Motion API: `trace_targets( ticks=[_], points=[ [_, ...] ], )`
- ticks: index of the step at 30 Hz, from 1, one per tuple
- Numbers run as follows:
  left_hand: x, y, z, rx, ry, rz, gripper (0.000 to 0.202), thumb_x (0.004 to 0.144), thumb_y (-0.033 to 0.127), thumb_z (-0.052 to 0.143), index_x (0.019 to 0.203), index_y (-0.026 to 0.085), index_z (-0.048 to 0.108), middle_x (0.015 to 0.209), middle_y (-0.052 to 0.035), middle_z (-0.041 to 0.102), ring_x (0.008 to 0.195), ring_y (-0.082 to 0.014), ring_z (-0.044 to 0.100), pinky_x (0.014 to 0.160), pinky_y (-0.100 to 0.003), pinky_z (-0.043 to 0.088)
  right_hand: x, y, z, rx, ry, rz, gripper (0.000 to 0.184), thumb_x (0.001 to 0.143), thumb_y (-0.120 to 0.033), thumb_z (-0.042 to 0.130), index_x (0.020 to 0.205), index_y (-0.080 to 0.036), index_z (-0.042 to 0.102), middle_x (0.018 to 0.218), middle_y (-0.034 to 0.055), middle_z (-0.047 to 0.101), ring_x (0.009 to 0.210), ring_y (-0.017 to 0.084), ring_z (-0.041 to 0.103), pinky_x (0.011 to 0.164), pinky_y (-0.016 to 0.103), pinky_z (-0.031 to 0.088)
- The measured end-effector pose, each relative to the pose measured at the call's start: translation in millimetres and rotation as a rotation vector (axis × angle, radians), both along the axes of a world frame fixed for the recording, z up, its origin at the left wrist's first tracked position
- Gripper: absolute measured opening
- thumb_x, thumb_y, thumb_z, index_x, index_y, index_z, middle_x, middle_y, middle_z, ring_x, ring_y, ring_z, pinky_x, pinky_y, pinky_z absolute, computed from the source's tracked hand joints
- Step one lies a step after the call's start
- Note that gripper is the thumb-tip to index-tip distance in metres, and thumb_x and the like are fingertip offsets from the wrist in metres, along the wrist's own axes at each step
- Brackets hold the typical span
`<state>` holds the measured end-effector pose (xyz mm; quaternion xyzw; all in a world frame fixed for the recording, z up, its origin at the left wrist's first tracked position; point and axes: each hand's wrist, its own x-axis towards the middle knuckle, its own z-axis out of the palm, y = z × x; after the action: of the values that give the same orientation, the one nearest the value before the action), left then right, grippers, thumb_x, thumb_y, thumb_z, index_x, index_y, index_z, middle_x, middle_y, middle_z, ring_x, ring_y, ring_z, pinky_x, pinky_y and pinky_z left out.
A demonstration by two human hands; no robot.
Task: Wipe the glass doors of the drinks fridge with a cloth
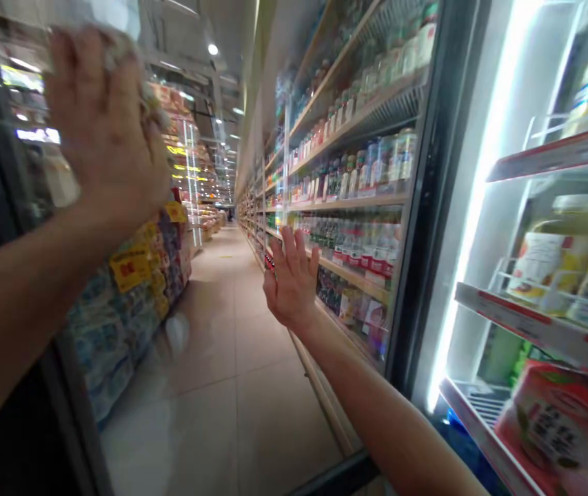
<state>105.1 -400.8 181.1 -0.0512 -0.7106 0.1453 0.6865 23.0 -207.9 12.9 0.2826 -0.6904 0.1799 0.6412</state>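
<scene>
My left hand [102,124] is raised at the upper left, its fingers closed around a crumpled pale wad [131,52], perhaps a cloth, which is blurred and partly hidden by the fingers. It seems to press against a glass door [205,344], but I cannot tell for certain. My right hand [291,279] is up at the middle with its fingers spread, holding nothing. Its palm faces a glass pane of the chiller [356,165], close to it or touching it.
Lit chiller shelves [546,310] with jars and packaged goods stand at the right, behind a black door frame [428,207]. Bottle-filled shelves [345,172] line a long tiled aisle [231,372]. Stacked packs with yellow tags [128,303] rise at the left.
</scene>
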Motion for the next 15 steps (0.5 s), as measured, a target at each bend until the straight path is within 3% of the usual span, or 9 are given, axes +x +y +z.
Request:
trace_targets(
  ticks=[1, 3, 5, 8, 10, 15],
  points=[
    [-2, 8, -11.5, 0.014, -0.061, 0.017, 0.059, 0.088, 0.03, 0.03, 0.142, 0.011, 0.018, 0.155, 0.0005, 0.001, 0.14, -0.0127, -0.013, 0.115, -0.032, -0.003, -1, 1, -3.0, 0.007, 0.002, 0.007, 0.05, 0.087, -0.029, 0.039, 0.136, -0.018, 0.04, 0.148, 0.0082, 0.033, 0.143, 0.022, 0.011, 0.114, 0.047, 0.009],
    [-3, 19, -31.4, -0.142, -0.294, -0.011, 0.053, 0.09, 0.031, 0.032, 0.139, 0.012, 0.03, 0.154, -0.0024, 0.015, 0.142, -0.0137, -0.003, 0.116, -0.037, 0.003, -2, 3, -7.8, 0.031, -0.004, 0.029, 0.05, 0.087, -0.027, 0.039, 0.136, -0.018, 0.041, 0.148, 0.0076, 0.034, 0.143, 0.021, 0.011, 0.115, 0.047, 0.008],
    [1, 21, -38.6, -0.19, -0.35, -0.048, 0.048, 0.091, 0.031, 0.033, 0.137, 0.016, 0.035, 0.153, -0.0012, 0.021, 0.142, -0.0147, 0.007, 0.115, -0.039, 0.008, -3, 6, -9.9, 0.056, 0.005, 0.051, 0.048, 0.087, -0.025, 0.04, 0.135, -0.018, 0.043, 0.147, 0.0071, 0.036, 0.142, 0.02, 0.012, 0.115, 0.045, 0.008],
    [10, 12, -33.5, 0.079, -0.115, -0.052, 0.054, 0.089, 0.029, 0.038, 0.138, 0.011, 0.03, 0.154, -0.0059, 0.014, 0.141, -0.0213, 0.006, 0.114, -0.048, 0.009, -5, 8, -11.0, 0.057, 0.043, 0.076, 0.046, 0.087, -0.024, 0.039, 0.132, -0.017, 0.046, 0.145, 0.007, 0.04, 0.142, 0.02, 0.013, 0.115, 0.045, 0.009],
    [13, 9, -38.4, 0.153, -0.061, -0.036, 0.055, 0.088, 0.027, 0.04, 0.139, 0.007, 0.028, 0.154, -0.0096, 0.012, 0.141, -0.0244, 0.003, 0.113, -0.051, 0.01, -5, 8, -12.5, 0.026, 0.059, 0.091, 0.046, 0.086, -0.023, 0.039, 0.131, -0.016, 0.046, 0.144, 0.0074, 0.041, 0.142, 0.019, 0.013, 0.116, 0.044, 0.01],
    [10, 13, -89.3, -0.287, -0.371, -0.058, 0.044, 0.09, 0.022, 0.034, 0.133, 0.024, 0.043, 0.145, -0.0027, 0.039, 0.14, -0.0183, 0.019, 0.112, -0.043, 0.022, -8, 14, -15.6, 0.054, 0.075, 0.119, 0.048, 0.086, -0.022, 0.039, 0.133, -0.014, 0.044, 0.143, 0.0096, 0.042, 0.142, 0.019, 0.016, 0.115, 0.043, 0.013]
  ],
)
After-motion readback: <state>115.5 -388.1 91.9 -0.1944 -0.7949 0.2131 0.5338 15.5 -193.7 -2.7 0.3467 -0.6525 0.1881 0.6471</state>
